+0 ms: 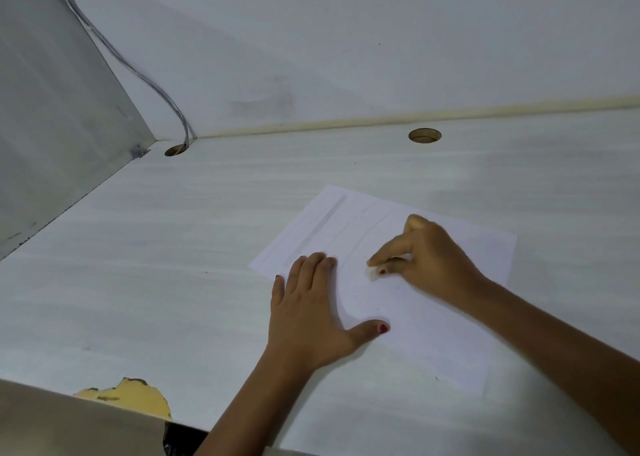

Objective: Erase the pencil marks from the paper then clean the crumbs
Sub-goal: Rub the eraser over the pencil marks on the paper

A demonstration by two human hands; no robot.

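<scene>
The eraser [371,273] is mostly hidden behind the right hand's [433,258] fingers [389,250]; only a pale, blurred corner shows. Print on the paper [433,317] is too faint to read. Dark specks [355,296] there are too small to identify. The left hand [304,320] covers the paper's near-left edge.

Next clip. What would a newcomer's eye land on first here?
The two hands on the white paper at centre right: the left hand lies flat on its near-left part, while the right hand pinches a small white eraser against the sheet. Next, the chipped yellowish desk edge at near left and the grey cable dropping into a hole at the back left corner.
</scene>
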